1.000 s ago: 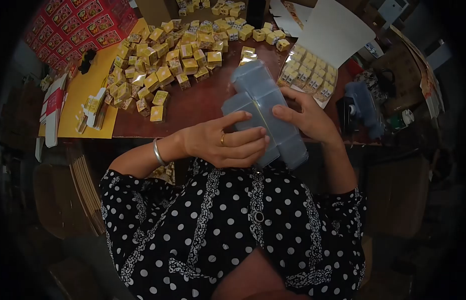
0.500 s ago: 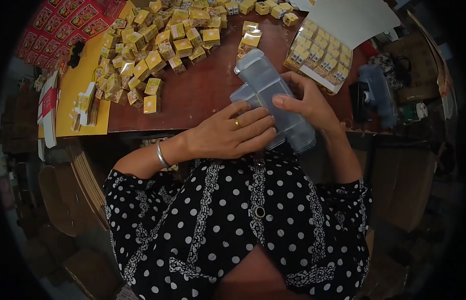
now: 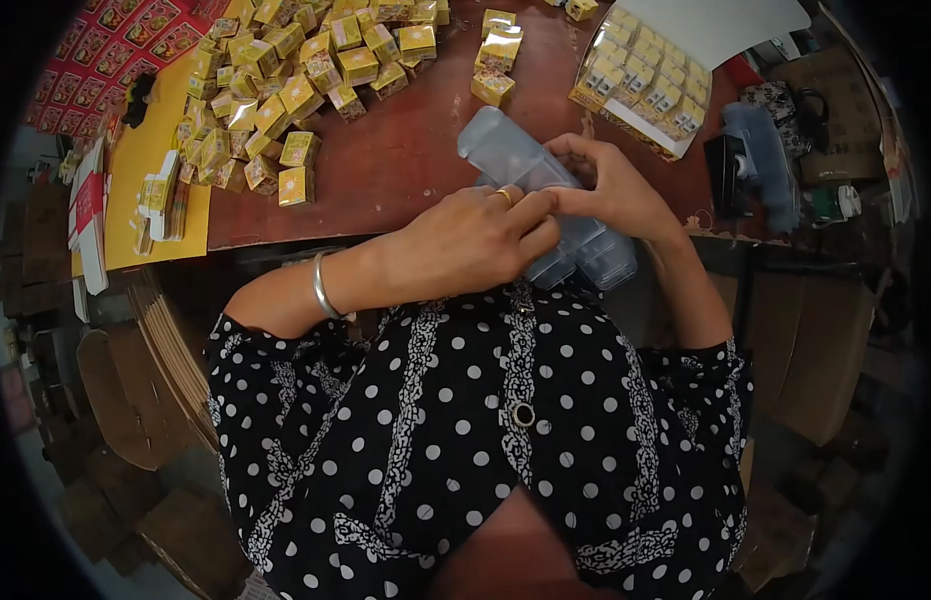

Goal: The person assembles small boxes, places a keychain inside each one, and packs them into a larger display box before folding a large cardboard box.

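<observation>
Clear plastic trays (image 3: 510, 148) are held between my hands at the table's front edge, one lying crosswise over another. My left hand (image 3: 460, 235), with a ring and a bracelet, has its fingers curled on the trays' near side. Around the far right side wraps my right hand (image 3: 615, 195), its thumb pressed on top close to the left fingertips. How many trays are stacked cannot be made out.
Many small yellow boxes (image 3: 357, 66) are heaped at the back left. A white-lidded display box (image 3: 650, 75) holds rows of small boxes. Yellow card (image 3: 170, 205) lies at left, and more clear plastic (image 3: 760, 165) at right.
My left hand has moved up and its fingers have curled in more tightly on the trays. The right thumb has come close to them. The whole view has shifted slightly.
</observation>
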A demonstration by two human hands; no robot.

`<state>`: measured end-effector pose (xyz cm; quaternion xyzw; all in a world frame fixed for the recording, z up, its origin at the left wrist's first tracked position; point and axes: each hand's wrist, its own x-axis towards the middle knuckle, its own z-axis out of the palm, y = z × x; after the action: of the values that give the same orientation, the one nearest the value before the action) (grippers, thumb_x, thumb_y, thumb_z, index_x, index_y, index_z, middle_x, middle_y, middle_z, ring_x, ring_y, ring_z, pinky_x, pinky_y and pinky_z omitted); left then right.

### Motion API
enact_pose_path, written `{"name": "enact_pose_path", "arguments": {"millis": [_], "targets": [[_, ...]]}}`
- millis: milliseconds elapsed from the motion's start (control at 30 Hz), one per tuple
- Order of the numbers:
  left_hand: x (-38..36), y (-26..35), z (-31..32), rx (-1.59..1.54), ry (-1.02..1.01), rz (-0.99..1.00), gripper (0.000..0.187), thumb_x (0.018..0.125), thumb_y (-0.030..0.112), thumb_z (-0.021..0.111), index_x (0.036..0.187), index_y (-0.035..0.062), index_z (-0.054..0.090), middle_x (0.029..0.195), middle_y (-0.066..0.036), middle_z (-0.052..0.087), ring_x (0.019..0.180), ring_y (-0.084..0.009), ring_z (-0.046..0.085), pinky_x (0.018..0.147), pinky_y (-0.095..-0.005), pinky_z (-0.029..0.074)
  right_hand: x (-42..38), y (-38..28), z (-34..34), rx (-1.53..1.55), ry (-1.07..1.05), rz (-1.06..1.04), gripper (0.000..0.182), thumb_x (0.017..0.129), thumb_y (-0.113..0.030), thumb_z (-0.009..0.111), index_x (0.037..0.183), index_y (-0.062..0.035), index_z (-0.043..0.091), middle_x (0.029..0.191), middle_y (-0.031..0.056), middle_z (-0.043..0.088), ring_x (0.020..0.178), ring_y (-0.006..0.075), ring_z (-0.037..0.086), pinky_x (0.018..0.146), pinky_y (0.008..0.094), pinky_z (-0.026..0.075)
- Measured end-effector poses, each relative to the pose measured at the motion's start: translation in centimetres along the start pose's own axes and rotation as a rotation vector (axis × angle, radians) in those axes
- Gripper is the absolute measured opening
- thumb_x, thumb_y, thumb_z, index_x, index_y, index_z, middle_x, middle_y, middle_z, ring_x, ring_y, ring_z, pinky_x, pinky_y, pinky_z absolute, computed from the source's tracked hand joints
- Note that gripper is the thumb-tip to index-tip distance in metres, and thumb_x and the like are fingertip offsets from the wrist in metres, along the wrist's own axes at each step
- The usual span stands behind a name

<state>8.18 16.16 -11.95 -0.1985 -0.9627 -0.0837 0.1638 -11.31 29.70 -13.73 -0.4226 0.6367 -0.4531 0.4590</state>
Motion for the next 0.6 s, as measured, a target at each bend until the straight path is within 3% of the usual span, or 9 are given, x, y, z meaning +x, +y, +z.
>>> {"name": "enact_pose_path", "arguments": {"millis": [200,333,433,600], "targets": [[0.1,-0.4,0.8,0.093,-0.002,0.061,0.015,0.078,0.014,0.063,0.085,0.0015,0.063,0.104,-0.009,0.055,0.098,-0.0236,0.058,0.087,-0.0392,0.050,0.5,1.7,-0.1,-0.035,-0.027,-0.041,0.056,0.081,-0.026,0.082,0.122,0.0069,0.060,0.107,0.0115,0.069,0.098,0.0154,0.065,0.088,0.0293,0.052],[0.1,-1.3,1.1,0.129,0.141,0.184,0.015,0.080,0.015,0.062,0.088,0.0025,0.061,0.100,-0.010,0.054,0.095,-0.0239,0.058,0.088,-0.0399,0.048,0.1,1.1,-0.4,0.037,-0.016,0.009,0.061,0.082,-0.034,0.081,0.122,0.0074,0.061,0.107,0.0129,0.069,0.099,0.0168,0.065,0.088,0.0298,0.052],[-0.7,-1.4,1.7,-0.016,0.194,0.199,0.016,0.080,0.015,0.062,0.090,0.0034,0.058,0.094,-0.009,0.055,0.090,-0.0242,0.059,0.086,-0.0397,0.047,0.2,1.1,-0.3,0.057,-0.001,0.036,0.063,0.082,-0.036,0.081,0.122,0.0083,0.062,0.108,0.0135,0.069,0.099,0.0174,0.065,0.087,0.0299,0.051],[-1.1,-0.1,2.1,0.032,0.024,-0.075,0.015,0.079,0.015,0.063,0.089,0.0035,0.058,0.083,-0.008,0.057,0.083,-0.0256,0.061,0.082,-0.0379,0.046,1.8,2.6,0.4,0.051,0.073,0.045,0.057,0.082,-0.033,0.080,0.119,0.0058,0.062,0.105,0.0075,0.068,0.093,0.0117,0.063,0.082,0.0266,0.051]]}}
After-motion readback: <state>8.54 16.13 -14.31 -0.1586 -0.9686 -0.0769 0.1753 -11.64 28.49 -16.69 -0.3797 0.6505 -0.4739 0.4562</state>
